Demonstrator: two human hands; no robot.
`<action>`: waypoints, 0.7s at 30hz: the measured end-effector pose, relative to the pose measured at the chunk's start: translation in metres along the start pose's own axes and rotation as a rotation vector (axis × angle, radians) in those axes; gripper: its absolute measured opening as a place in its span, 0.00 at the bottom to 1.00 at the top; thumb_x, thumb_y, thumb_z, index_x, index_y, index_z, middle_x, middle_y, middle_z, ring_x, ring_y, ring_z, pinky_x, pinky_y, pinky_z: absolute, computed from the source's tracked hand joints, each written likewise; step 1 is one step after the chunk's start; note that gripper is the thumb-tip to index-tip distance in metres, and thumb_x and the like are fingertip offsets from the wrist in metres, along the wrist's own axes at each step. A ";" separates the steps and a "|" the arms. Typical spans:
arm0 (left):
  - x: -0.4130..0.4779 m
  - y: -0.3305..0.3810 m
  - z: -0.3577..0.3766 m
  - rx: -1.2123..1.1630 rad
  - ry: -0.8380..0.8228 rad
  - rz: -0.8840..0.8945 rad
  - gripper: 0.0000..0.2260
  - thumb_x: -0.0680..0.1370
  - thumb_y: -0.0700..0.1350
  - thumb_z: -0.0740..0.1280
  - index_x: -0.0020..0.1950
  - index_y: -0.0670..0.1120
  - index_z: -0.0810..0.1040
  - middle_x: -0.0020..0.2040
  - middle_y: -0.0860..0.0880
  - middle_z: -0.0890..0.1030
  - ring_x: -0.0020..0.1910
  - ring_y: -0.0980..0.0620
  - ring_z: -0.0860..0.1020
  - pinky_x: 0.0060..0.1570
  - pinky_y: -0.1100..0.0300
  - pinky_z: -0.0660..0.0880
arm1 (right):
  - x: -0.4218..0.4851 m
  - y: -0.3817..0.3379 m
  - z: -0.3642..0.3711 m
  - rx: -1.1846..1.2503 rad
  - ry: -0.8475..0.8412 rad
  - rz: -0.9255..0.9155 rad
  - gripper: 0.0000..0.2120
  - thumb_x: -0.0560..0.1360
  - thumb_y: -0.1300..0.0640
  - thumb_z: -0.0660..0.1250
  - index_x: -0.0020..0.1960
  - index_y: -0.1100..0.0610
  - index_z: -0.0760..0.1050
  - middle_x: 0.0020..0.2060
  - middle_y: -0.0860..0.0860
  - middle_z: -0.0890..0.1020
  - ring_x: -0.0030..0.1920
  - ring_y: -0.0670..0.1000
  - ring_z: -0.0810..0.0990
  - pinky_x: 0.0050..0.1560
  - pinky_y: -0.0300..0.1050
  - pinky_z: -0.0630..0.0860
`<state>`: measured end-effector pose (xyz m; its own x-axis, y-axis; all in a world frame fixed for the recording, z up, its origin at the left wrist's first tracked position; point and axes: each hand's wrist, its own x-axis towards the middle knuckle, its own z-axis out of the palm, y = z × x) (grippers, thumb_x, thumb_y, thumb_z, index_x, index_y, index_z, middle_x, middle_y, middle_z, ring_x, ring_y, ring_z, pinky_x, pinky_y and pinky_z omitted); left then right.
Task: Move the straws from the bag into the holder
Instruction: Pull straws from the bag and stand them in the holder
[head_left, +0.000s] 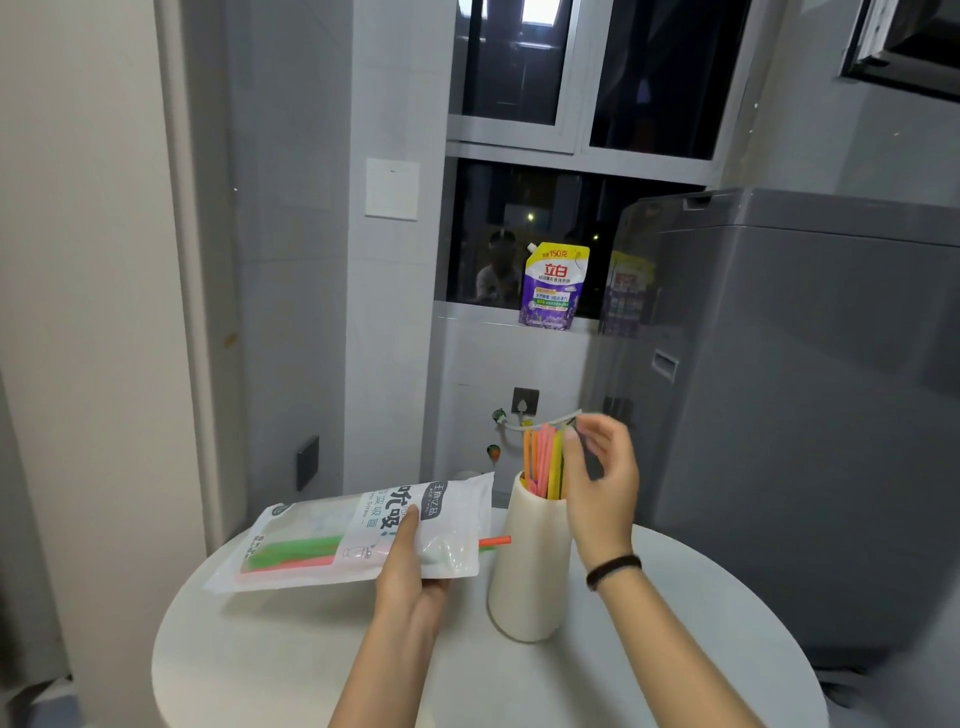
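Note:
A clear and white plastic straw bag (332, 540) is held level above the round white table (291, 654) by my left hand (405, 571), which grips its lower edge. Green and pink straws show inside it, and an orange straw (496, 541) pokes out of its open right end. A tall cream holder (524, 577) stands to the right of the bag with several orange, pink and yellow straws (543, 460) upright in it. My right hand (597, 488) is beside those straws at the holder's mouth, fingers spread and blurred, thumb against a yellow straw.
A large grey washing machine (810, 395) stands close on the right behind the table. A purple detergent pouch (553, 286) sits on the windowsill at the back. A grey wall with a white switch plate (392, 189) is on the left.

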<state>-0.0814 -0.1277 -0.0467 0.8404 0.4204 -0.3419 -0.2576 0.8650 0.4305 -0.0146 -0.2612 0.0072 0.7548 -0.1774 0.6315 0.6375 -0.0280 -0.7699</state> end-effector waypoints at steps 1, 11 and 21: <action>0.000 0.000 0.000 0.001 -0.003 0.009 0.19 0.77 0.41 0.67 0.68 0.43 0.72 0.55 0.46 0.81 0.46 0.49 0.79 0.50 0.49 0.76 | -0.013 -0.004 0.000 0.049 0.011 -0.015 0.03 0.75 0.61 0.66 0.47 0.54 0.75 0.44 0.45 0.81 0.47 0.44 0.78 0.51 0.36 0.73; -0.001 -0.004 -0.011 0.331 0.074 0.318 0.15 0.74 0.44 0.72 0.59 0.45 0.77 0.53 0.48 0.82 0.49 0.50 0.81 0.51 0.54 0.77 | -0.094 0.013 0.023 0.781 -0.037 1.121 0.16 0.80 0.51 0.55 0.57 0.61 0.74 0.52 0.57 0.79 0.44 0.54 0.78 0.45 0.47 0.75; -0.018 -0.001 -0.007 1.064 -0.125 0.728 0.13 0.70 0.49 0.75 0.51 0.46 0.81 0.44 0.51 0.85 0.44 0.56 0.83 0.39 0.63 0.77 | -0.112 0.024 0.039 1.070 -0.057 1.222 0.13 0.80 0.55 0.56 0.51 0.58 0.78 0.38 0.55 0.86 0.37 0.54 0.85 0.36 0.47 0.81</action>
<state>-0.0996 -0.1338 -0.0473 0.7217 0.6211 0.3055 -0.2170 -0.2161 0.9520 -0.0776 -0.2035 -0.0786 0.8528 0.4564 -0.2538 -0.5221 0.7581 -0.3909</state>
